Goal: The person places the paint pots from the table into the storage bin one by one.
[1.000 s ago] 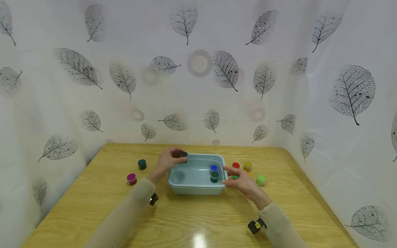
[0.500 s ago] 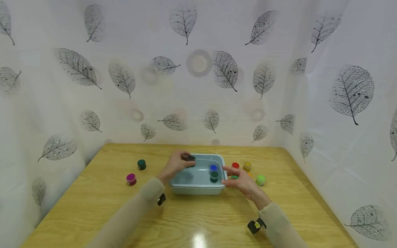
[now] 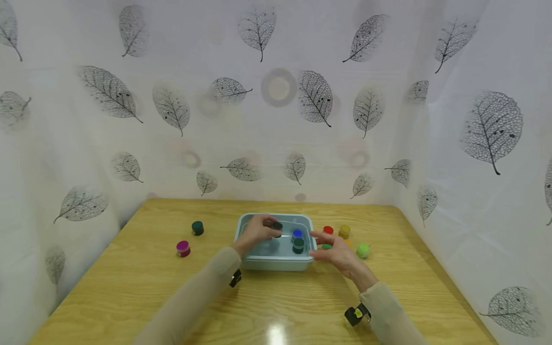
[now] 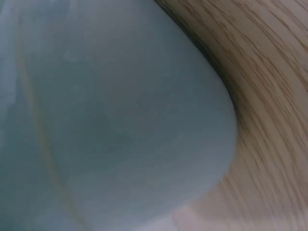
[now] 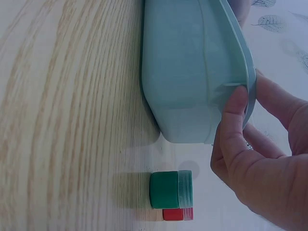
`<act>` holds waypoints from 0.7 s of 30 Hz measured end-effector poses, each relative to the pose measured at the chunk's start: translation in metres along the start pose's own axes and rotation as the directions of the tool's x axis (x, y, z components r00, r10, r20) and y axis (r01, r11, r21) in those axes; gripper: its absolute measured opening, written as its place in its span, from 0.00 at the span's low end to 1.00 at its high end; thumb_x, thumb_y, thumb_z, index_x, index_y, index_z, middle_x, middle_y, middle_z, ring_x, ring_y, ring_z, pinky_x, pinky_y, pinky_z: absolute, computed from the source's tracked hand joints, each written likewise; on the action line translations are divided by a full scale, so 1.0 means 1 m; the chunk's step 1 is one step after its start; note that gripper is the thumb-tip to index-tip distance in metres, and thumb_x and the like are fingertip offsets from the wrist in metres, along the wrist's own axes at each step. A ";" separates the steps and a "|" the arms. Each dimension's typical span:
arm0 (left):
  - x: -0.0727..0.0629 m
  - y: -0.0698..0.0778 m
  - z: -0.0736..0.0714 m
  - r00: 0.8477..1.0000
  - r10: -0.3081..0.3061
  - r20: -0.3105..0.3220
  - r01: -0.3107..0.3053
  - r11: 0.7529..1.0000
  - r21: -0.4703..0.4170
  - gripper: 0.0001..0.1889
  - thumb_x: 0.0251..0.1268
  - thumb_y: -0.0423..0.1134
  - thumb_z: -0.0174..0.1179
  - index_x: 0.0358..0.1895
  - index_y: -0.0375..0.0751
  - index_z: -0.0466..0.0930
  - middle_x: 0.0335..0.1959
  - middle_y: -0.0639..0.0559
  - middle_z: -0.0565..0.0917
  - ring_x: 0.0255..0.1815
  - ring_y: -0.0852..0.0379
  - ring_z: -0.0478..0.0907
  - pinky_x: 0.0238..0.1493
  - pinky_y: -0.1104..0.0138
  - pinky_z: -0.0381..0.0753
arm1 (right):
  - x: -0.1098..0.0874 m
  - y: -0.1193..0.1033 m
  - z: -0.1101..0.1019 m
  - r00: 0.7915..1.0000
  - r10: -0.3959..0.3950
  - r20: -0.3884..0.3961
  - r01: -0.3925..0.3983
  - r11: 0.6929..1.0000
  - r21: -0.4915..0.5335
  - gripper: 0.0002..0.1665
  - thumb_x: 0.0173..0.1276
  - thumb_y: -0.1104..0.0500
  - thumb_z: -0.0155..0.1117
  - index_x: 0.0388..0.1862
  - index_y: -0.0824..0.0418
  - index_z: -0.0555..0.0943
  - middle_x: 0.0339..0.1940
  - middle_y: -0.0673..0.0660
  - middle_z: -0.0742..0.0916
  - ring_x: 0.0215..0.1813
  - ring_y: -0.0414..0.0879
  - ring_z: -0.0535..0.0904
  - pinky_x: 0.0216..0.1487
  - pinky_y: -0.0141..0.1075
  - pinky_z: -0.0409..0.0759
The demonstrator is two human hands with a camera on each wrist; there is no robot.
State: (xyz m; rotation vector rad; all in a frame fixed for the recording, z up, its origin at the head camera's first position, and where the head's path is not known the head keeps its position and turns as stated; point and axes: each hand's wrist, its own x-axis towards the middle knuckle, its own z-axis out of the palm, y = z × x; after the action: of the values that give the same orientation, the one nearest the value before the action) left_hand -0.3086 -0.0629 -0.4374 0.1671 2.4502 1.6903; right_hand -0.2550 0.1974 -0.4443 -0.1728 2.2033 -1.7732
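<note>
My left hand [image 3: 257, 233] reaches over the light blue plastic tub [image 3: 271, 265] in the head view, pinching a small dark paint jar [image 3: 277, 229] between thumb and fingers. Just right of it, a blue-lidded paint jar [image 3: 297, 235] and a dark green paint jar [image 3: 298, 246] stand inside the tub. At the tub's right end, my right hand [image 3: 337, 252] holds the rim; the right wrist view shows its fingers [image 5: 234, 113] around that edge. Only the tub's outer wall [image 4: 144, 120] and wood fill the left wrist view; the left hand is hidden there.
A dark teal jar [image 3: 197, 228] and a magenta jar [image 3: 183, 248] stand left on the wooden table [image 3: 276, 306]. Right of the tub are red [image 3: 328, 230], yellow [image 3: 344, 231], light green [image 3: 363, 250] and green [image 5: 164, 189] jars. A leaf-print curtain [image 3: 276, 134] surrounds the table.
My left hand has carried the dark paint jar rightward and slightly down, from the tub's back left toward the jars inside it. My right hand has stayed at the rim.
</note>
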 end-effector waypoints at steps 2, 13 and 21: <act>0.002 -0.003 0.003 1.000 0.010 0.022 -0.009 0.999 -0.033 0.22 0.51 0.29 0.72 0.52 0.34 0.80 0.48 0.38 0.83 0.43 0.49 0.81 0.42 0.63 0.87 | 0.000 0.000 0.000 1.000 -0.001 -0.001 0.001 1.000 -0.002 0.41 0.61 0.62 0.72 0.72 0.61 0.68 0.62 0.68 0.71 0.48 0.46 0.78 0.49 0.39 0.83; 0.010 -0.004 0.017 0.995 0.004 0.104 0.000 0.999 -0.040 0.20 0.49 0.22 0.70 0.49 0.29 0.81 0.44 0.34 0.84 0.38 0.48 0.83 0.40 0.60 0.88 | -0.001 -0.002 0.001 1.000 0.003 0.008 -0.003 1.000 -0.009 0.39 0.63 0.62 0.71 0.72 0.61 0.68 0.64 0.69 0.69 0.48 0.46 0.79 0.55 0.47 0.82; 0.012 -0.003 0.021 0.998 -0.055 0.043 0.053 0.997 0.061 0.20 0.47 0.22 0.71 0.47 0.31 0.82 0.40 0.36 0.84 0.36 0.50 0.82 0.37 0.63 0.88 | -0.002 -0.004 0.004 1.000 0.013 -0.017 -0.013 1.000 -0.020 0.39 0.62 0.61 0.71 0.72 0.60 0.68 0.64 0.68 0.70 0.47 0.46 0.79 0.54 0.46 0.82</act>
State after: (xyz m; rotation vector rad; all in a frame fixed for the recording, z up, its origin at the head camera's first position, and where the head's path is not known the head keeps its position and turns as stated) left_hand -0.3161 -0.0422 -0.4480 0.1429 2.4511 1.5759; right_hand -0.2529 0.1935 -0.4407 -0.1484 2.2300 -1.7523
